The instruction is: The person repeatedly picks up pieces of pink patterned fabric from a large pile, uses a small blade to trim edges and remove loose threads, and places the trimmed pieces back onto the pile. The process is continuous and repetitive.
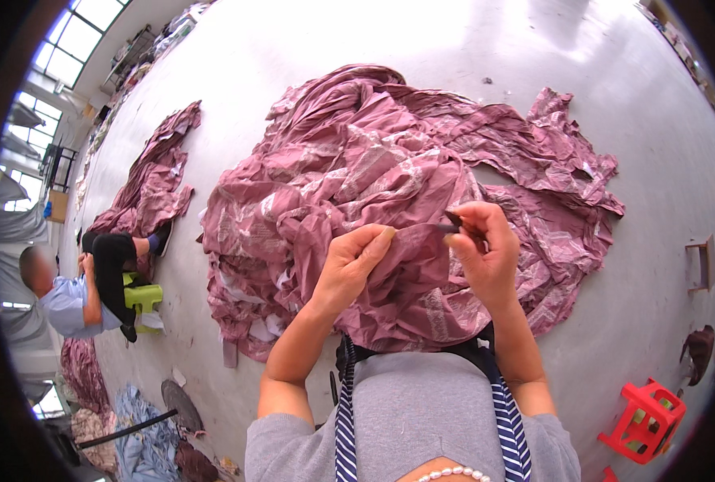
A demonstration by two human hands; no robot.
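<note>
the grey floor (655, 185) is the biggest thing, wide and shiny, with bright white light on the far part. on it sits a huge heap of pink cloth (357, 161), with pale patterns and lots of folds. the heap is right in front of the person, and its near end comes up to the person's waist. one part trails off to the right.

the person wears a grey shirt (422, 410) with striped straps (346, 426) over it. off to the left, well apart from the heap, an other person (76, 297) sits with bent knees. a long pink cloth (153, 177) lies by their legs. a pile of blue cloth (145, 438) is at the lower left. a red stool (645, 422) stands at the lower right, and a green stool (143, 297) is just beside the other person's legs.

the left hand (353, 261) has its thumb and pointer pressed together on a bit of the pink cloth. the right hand (486, 245) is near it, over the heap, and its thumb and pointer pinch a little dark thing. white beads (458, 471) hang at the person's neck. the little dark thing (453, 218) is the smallest; it is right by the cloth's edge, and i cannot tell what it is.
</note>
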